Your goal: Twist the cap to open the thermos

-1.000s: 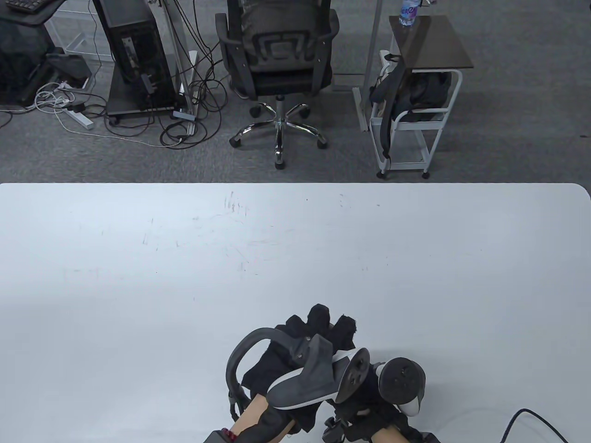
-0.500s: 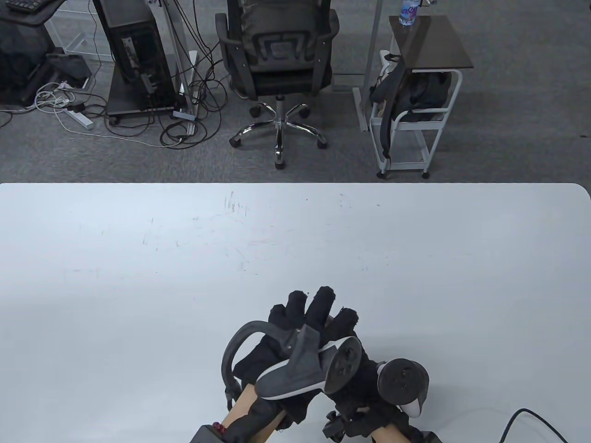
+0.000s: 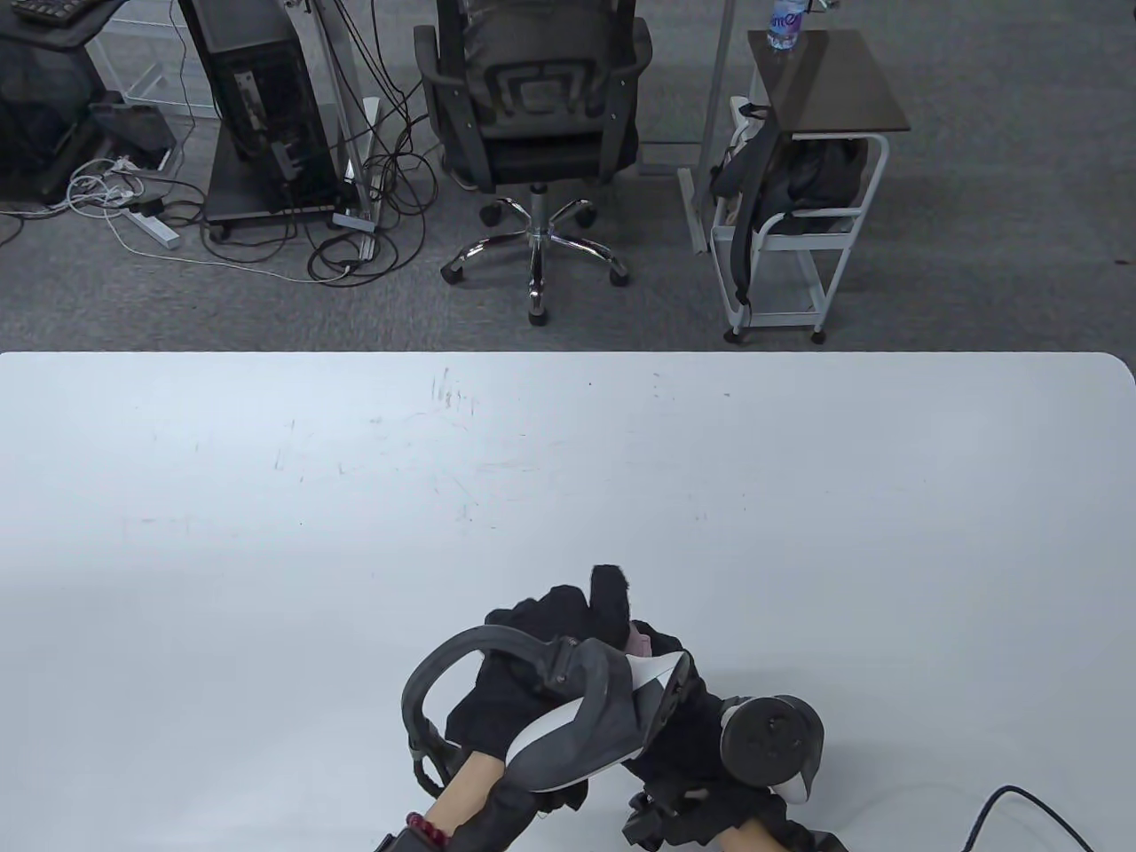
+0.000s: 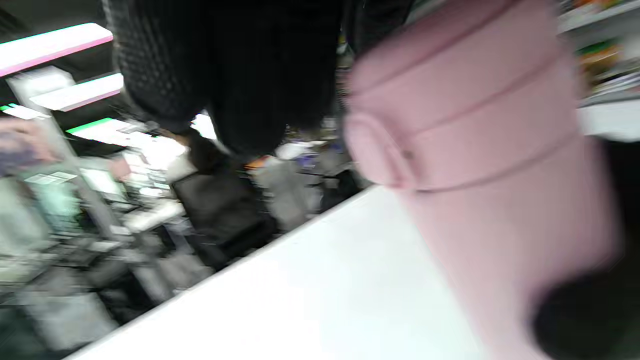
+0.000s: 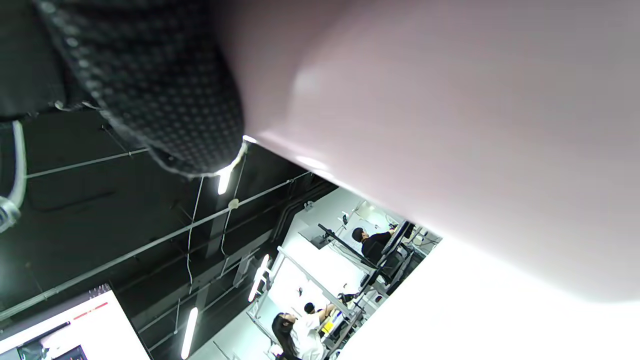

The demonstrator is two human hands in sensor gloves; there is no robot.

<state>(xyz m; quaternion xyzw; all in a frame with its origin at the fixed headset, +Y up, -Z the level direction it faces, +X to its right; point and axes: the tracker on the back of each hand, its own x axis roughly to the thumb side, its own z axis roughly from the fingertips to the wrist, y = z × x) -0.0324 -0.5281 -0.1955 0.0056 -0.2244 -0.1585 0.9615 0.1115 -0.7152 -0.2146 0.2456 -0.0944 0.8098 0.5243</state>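
A pink thermos stands upright on the white table near its front edge. In the table view only a sliver of its pink cap shows between the gloves. My left hand lies over the top, its fingers curled down around the cap; the left wrist view is blurred. My right hand grips the thermos body from the right, lower down. The right wrist view shows the pink body pressed close against a gloved finger.
The white table stretches away to the left, right and far side. A black cable lies at the front right. An office chair and a white cart stand on the floor beyond the far edge.
Half a second ago my left fingers were stretched out above the cap; now they curl down around it, and the left wrist has swung left. The right hand has stayed put.
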